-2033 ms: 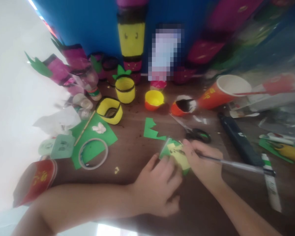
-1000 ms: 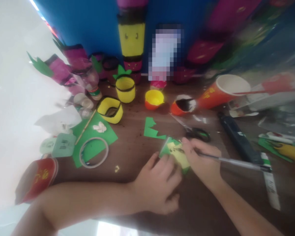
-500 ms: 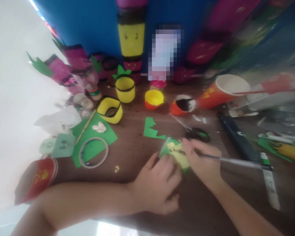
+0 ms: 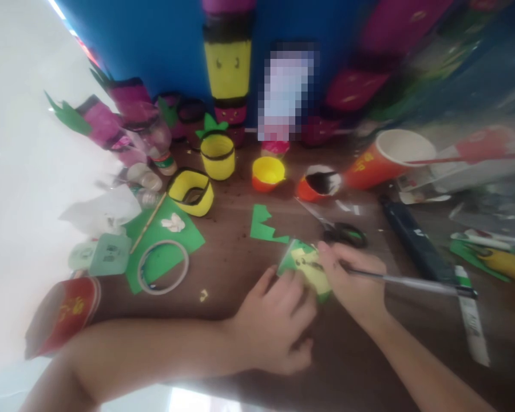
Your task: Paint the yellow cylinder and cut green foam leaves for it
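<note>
A small yellow-and-green paper piece (image 4: 309, 266) with dark marks lies on the brown table (image 4: 232, 269). My left hand (image 4: 274, 323) rests on its near edge, fingers curled and pressing it down. My right hand (image 4: 355, 286) is closed round a thin pen (image 4: 412, 282), its tip on the yellow paper. Black-handled scissors (image 4: 339, 230) lie just beyond my right hand. A jagged green paper cut-out (image 4: 264, 226) sits left of the scissors.
Yellow cups (image 4: 217, 155) and a yellow band (image 4: 191, 191), orange cups (image 4: 386, 157), a tape ring (image 4: 163, 267) on green paper, a red cup (image 4: 64, 315), a black bar (image 4: 414, 243) and pink-wrapped bottles (image 4: 129, 111) crowd the table. A blue board (image 4: 163, 40) stands behind.
Almost nothing has changed. My right hand and the pen tip have shifted slightly on the yellow paper; my left hand stays pressed on it.
</note>
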Action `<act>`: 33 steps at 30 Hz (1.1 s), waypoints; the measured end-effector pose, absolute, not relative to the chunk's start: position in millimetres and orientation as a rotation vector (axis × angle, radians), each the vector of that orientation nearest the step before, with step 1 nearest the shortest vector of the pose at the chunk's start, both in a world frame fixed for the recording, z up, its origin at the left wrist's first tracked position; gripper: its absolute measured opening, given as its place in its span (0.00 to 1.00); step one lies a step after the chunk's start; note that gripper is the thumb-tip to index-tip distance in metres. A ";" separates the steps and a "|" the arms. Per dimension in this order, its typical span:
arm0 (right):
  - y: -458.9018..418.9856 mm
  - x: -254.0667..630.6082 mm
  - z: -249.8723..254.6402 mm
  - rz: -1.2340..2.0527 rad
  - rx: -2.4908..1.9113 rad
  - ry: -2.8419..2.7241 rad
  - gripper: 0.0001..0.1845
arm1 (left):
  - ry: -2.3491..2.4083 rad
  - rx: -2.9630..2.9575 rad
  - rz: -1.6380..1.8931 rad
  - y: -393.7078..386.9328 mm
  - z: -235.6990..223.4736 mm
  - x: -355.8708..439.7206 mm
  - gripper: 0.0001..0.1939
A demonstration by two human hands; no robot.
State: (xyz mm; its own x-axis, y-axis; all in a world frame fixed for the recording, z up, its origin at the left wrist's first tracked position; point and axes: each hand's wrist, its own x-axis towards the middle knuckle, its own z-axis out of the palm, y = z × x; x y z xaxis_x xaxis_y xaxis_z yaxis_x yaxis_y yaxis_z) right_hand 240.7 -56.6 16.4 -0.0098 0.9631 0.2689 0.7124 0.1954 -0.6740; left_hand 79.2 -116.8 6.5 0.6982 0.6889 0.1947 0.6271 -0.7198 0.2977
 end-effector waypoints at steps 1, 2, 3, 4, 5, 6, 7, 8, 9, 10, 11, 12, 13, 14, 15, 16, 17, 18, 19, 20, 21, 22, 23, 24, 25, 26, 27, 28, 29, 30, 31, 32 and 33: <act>-56.6 240.9 16.4 0.460 -1.577 -1.774 0.24 | 1.057 2.701 0.431 -116.8 6.5 79.3 0.29; -56.7 240.9 16.4 0.465 -1.580 -1.765 0.24 | 1.056 2.702 0.431 -116.8 6.4 79.3 0.29; -56.8 240.9 16.5 0.470 -1.582 -1.758 0.24 | 1.058 2.703 0.437 -116.8 6.3 79.4 0.29; -57.0 240.8 16.6 0.475 -1.581 -1.757 0.24 | 1.060 2.704 0.443 -116.8 6.1 79.5 0.29; -57.2 240.6 16.7 0.474 -1.576 -1.760 0.24 | 1.060 2.705 0.446 -116.8 5.9 79.5 0.29; -57.4 240.4 16.6 0.470 -1.572 -1.763 0.24 | 1.060 2.705 0.450 -116.8 5.8 79.5 0.29; -57.6 240.3 16.5 0.466 -1.573 -1.761 0.24 | 1.059 2.705 0.454 -116.8 5.7 79.5 0.29; -57.7 240.1 16.3 0.464 -1.576 -1.758 0.24 | 1.057 2.705 0.454 -116.8 5.7 79.4 0.29; -57.7 240.0 16.1 0.463 -1.580 -1.753 0.24 | 1.055 2.705 0.452 -116.8 5.8 79.3 0.29; -57.6 239.9 15.8 0.462 -1.582 -1.749 0.24 | 1.055 2.703 0.448 -116.7 5.9 79.2 0.29; -57.5 239.8 15.5 0.463 -1.583 -1.751 0.24 | 1.055 2.702 0.446 -116.7 6.2 79.1 0.29; -57.3 239.8 15.3 0.464 -1.581 -1.754 0.24 | 1.054 2.701 0.441 -116.6 6.4 79.0 0.29; -57.1 239.9 15.1 0.459 -1.580 -1.755 0.24 | 1.054 2.699 0.435 -116.6 6.6 78.9 0.29; -56.9 239.9 15.0 0.453 -1.582 -1.755 0.24 | 1.053 2.697 0.434 -116.5 6.8 78.9 0.29; -56.7 240.0 15.0 0.448 -1.586 -1.752 0.23 | 1.054 2.697 0.435 -116.5 6.9 78.9 0.29; -56.6 240.1 14.9 0.445 -1.591 -1.749 0.23 | 1.055 2.699 0.434 -116.5 6.9 79.0 0.29; -56.6 240.3 14.9 0.441 -1.595 -1.746 0.23 | 1.055 2.702 0.432 -116.6 6.8 79.0 0.29; -56.6 240.4 14.7 0.438 -1.598 -1.747 0.24 | 1.056 2.705 0.426 -116.7 6.6 79.0 0.29; -56.7 240.6 14.5 0.435 -1.599 -1.750 0.24 | 1.057 2.707 0.423 -116.8 6.4 79.1 0.29; -56.7 240.9 14.2 0.432 -1.598 -1.756 0.24 | 1.058 2.707 0.419 -116.9 6.1 79.2 0.29; -56.8 241.0 13.9 0.425 -1.595 -1.761 0.24 | 1.058 2.707 0.418 -117.0 5.9 79.2 0.29; -56.7 241.1 13.7 0.421 -1.594 -1.767 0.24 | 1.058 2.706 0.419 -117.1 5.7 79.3 0.29; -56.7 241.1 13.6 0.416 -1.594 -1.768 0.24 | 1.058 2.706 0.424 -117.1 5.5 79.4 0.29; -56.6 241.0 13.7 0.415 -1.596 -1.768 0.24 | 1.059 2.705 0.432 -117.1 5.5 79.4 0.29; -56.5 240.9 14.0 0.416 -1.597 -1.769 0.24 | 1.059 2.704 0.438 -117.1 5.5 79.4 0.29; -56.5 240.7 14.7 0.420 -1.592 -1.771 0.24 | 1.061 2.701 0.444 -117.0 5.6 79.4 0.29; -56.6 240.7 15.6 0.424 -1.585 -1.772 0.24 | 1.063 2.698 0.449 -117.0 5.8 79.3 0.29; -56.8 241.0 16.5 0.434 -1.580 -1.769 0.25 | 1.063 2.697 0.452 -117.0 5.9 79.2 0.29; -57.3 241.7 17.3 0.450 -1.575 -1.757 0.25 | 1.062 2.699 0.454 -117.0 6.1 79.1 0.29; -57.9 242.9 17.8 0.474 -1.573 -1.731 0.25 | 1.062 2.703 0.454 -117.1 6.2 78.8 0.29; -58.8 244.7 17.7 0.497 -1.574 -1.687 0.24 | 1.066 2.708 0.453 -117.4 6.3 78.5 0.29; -59.6 247.0 17.1 0.516 -1.572 -1.628 0.23 | 1.070 2.714 0.453 -117.7 6.3 78.2 0.28; -60.4 249.9 15.9 0.540 -1.552 -1.562 0.21 | 1.076 2.722 0.451 -118.0 6.2 78.0 0.28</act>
